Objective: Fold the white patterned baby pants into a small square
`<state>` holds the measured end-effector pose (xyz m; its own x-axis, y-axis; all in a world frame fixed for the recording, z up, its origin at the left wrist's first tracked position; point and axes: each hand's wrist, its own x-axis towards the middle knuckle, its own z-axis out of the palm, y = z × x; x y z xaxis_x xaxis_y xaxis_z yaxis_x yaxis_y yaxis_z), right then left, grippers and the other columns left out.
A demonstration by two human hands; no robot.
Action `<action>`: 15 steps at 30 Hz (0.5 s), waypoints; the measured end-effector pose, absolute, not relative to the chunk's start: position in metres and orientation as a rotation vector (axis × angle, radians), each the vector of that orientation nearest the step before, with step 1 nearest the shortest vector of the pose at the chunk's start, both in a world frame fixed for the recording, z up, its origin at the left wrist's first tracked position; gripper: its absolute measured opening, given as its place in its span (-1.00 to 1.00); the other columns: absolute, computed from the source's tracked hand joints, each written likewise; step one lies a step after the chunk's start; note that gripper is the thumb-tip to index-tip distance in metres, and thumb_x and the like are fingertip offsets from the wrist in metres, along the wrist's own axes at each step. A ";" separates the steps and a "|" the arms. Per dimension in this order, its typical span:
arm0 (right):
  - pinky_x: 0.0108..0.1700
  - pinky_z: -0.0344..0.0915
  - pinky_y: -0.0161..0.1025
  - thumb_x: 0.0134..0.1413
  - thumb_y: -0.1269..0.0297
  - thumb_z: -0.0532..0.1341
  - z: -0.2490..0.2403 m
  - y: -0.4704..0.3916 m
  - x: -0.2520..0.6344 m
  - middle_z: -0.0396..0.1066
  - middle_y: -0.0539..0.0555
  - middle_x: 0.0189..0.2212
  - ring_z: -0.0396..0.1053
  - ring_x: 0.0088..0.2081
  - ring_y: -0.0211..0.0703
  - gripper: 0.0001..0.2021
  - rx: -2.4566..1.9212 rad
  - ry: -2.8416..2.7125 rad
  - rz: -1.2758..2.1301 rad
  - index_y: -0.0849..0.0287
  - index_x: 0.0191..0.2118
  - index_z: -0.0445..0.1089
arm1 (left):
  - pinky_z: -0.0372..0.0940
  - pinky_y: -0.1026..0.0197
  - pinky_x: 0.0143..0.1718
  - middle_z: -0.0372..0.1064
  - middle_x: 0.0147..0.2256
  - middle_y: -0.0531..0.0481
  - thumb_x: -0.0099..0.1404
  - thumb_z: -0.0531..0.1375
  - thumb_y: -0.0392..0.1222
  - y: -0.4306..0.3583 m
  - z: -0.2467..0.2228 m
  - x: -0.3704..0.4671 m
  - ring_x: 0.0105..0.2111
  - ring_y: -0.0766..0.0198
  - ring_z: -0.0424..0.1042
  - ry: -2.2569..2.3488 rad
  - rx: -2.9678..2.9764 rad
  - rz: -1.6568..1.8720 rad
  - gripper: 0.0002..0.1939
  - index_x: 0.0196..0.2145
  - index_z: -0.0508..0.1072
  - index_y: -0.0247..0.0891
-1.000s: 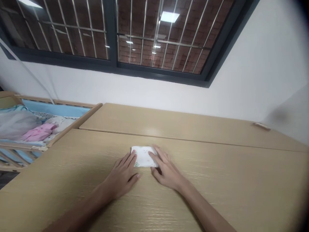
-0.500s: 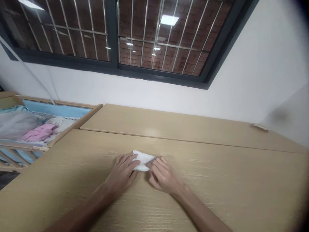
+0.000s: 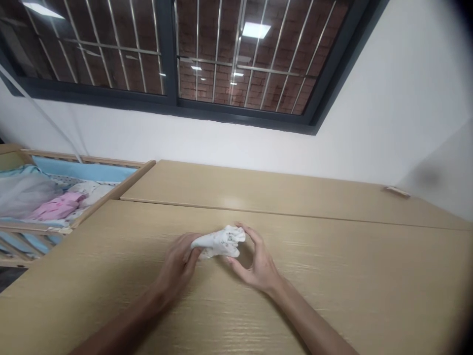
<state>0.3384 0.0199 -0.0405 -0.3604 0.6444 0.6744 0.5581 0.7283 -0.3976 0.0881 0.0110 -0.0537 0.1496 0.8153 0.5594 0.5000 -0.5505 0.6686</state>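
A small folded white cloth (image 3: 220, 242) with a faint print is held tilted over the wooden tabletop, its layered, ruffled end facing right. My left hand (image 3: 179, 261) is closed on the cloth's left end, thumb in front and fingers behind. Around the right end curves my right hand (image 3: 260, 261), thumb and forefinger spread wide apart. Their tips are close to the cloth's upper and lower edges; whether they touch it I cannot tell.
The wooden tabletop (image 3: 332, 276) runs back to a second panel (image 3: 277, 195) by the wall. On the left stands a wooden crib (image 3: 111, 201) with pink clothing (image 3: 61, 206) and bedding inside. A thin flat object (image 3: 397, 191) lies at the far right. A barred window (image 3: 240, 118) is above.
The cloth has gone from lying flat under both hands to being lifted and tilted in my left hand. My right hand has opened and its fingers have spread around the right end.
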 end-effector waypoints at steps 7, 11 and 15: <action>0.11 0.42 0.07 0.25 0.11 0.27 -0.032 0.005 0.321 0.40 0.26 0.13 0.43 0.12 0.09 -0.34 -0.907 -1.823 0.760 0.05 0.32 -0.05 | 0.34 0.22 -0.35 0.50 -0.28 -0.10 0.40 0.14 0.23 0.006 -0.047 0.101 -0.34 0.17 0.45 1.077 1.452 1.195 -0.50 -0.13 0.51 -0.31; -0.09 0.46 -0.07 0.28 0.07 0.25 -0.030 0.006 0.313 0.50 0.04 -0.25 0.50 -0.23 -0.10 -0.40 -0.933 -1.626 0.961 0.02 0.28 -0.03 | 0.37 0.20 -0.35 0.52 -0.27 -0.12 0.34 0.20 0.29 0.010 -0.055 0.107 -0.33 0.13 0.49 0.925 1.250 1.055 -0.44 -0.11 0.47 -0.33; -0.33 0.40 -0.21 0.22 0.02 0.29 -0.038 0.016 0.313 0.38 -0.10 -0.44 0.39 -0.43 -0.19 -0.42 -0.975 -1.409 1.085 0.04 0.20 0.03 | 0.38 0.18 -0.43 0.53 -0.30 -0.11 0.31 0.21 0.29 0.009 -0.062 0.108 -0.44 0.16 0.50 0.950 1.236 0.952 -0.32 0.14 0.31 -0.31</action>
